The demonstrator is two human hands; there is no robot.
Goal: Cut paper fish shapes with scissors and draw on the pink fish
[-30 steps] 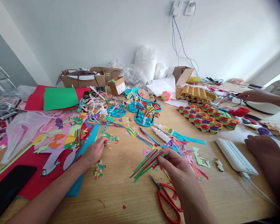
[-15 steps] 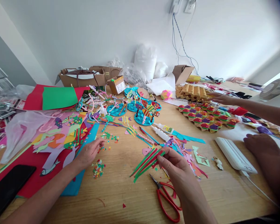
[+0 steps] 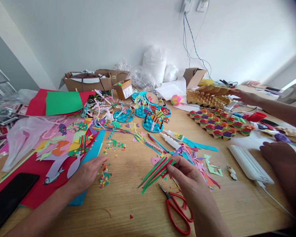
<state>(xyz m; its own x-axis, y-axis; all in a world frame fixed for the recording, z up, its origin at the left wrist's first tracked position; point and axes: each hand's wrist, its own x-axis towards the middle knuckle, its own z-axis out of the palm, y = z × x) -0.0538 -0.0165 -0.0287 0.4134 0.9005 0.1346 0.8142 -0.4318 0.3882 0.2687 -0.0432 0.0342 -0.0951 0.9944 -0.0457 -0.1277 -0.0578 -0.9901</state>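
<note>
I have the right hand [image 3: 187, 177] pinching a fan of red and green paper strips [image 3: 157, 172] by one end, near the scissors [image 3: 175, 207]; I judge them light, limp, easily creased, best held there. Whether the left hand [image 3: 86, 172], beside paper scraps [image 3: 105, 176], grips anything, I can't tell.

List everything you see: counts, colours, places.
paper strips: several, green and red, centre
scissors: one, red-handled, front
paper scraps: many, multicoloured, across table
paper fish: many, multicoloured, left
phone: one, black, front left
coloured sheets: several, red, green, blue, left
bottles: three visible, white, middle
craft bases: several, blue, rear
painted egg tray: one, multicoloured, right
rectangular device: one, white, right
cardboard boxes: several, brown, rear
other person's hands: two, right
left hand: one, left
right hand: one, holding paper strips
</note>
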